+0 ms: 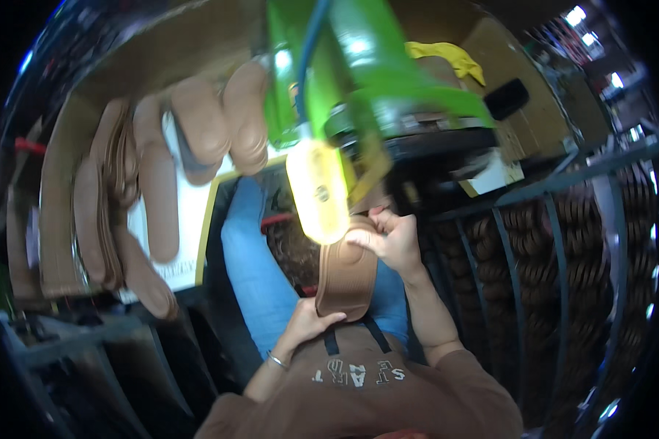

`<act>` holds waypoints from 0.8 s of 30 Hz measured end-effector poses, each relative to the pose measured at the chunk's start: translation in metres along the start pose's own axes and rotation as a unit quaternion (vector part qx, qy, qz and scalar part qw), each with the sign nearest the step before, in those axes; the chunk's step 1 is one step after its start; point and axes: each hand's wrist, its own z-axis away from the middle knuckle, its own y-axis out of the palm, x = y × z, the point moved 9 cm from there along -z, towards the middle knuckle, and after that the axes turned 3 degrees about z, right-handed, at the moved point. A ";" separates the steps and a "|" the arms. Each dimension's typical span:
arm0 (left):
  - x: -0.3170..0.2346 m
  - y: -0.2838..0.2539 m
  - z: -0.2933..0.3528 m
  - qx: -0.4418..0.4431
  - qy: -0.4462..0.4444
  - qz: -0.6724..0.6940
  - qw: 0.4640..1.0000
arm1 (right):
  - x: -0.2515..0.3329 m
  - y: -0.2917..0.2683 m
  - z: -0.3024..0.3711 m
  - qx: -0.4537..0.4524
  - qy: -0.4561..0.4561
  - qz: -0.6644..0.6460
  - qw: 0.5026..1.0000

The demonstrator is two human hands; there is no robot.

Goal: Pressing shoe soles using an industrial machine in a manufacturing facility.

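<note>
A brown shoe sole point(346, 284) is held lengthwise above my lap, beneath the green machine point(377, 62). My left hand point(309, 323) grips its near end, thumb lying on the upper face. Farther up, my right hand point(394, 240) pinches the far part of the sole at its right edge, thumb on top. A glowing yellow lamp point(318, 194) covers some of the sole's far end. The machine's dark working head point(425, 157) is just beyond my right hand and looks blurred.
Several brown soles point(159, 201) lie in overlapping piles on the left, over a white board point(187, 249) and inside a cardboard box point(60, 219). A yellow cloth point(450, 58) lies at the back right. On the right stands a metal rack point(556, 256) packed with brown pieces.
</note>
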 end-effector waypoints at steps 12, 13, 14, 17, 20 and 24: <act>-0.049 -0.221 0.062 -0.376 -0.166 -0.600 0.686 | -0.117 -0.111 0.096 -0.139 0.151 -0.240 0.949; -0.048 -0.226 0.067 -0.410 -0.093 -0.611 0.671 | -0.125 -0.109 0.101 -0.135 0.173 -0.287 0.932; -0.033 -0.236 0.066 -0.414 -0.093 -0.612 0.668 | -0.133 -0.104 0.105 -0.128 0.196 -0.333 0.913; -0.033 -0.229 0.069 -0.434 0.007 -0.675 0.597 | -0.149 -0.081 0.108 -0.079 0.210 -0.397 0.890; -0.033 -0.234 0.065 -0.454 0.035 -0.657 0.600 | -0.160 -0.041 0.112 -0.016 0.236 -0.479 0.845; -0.040 -0.233 0.064 -0.479 0.081 -0.653 0.581 | -0.150 0.033 0.105 0.096 0.287 -0.556 0.774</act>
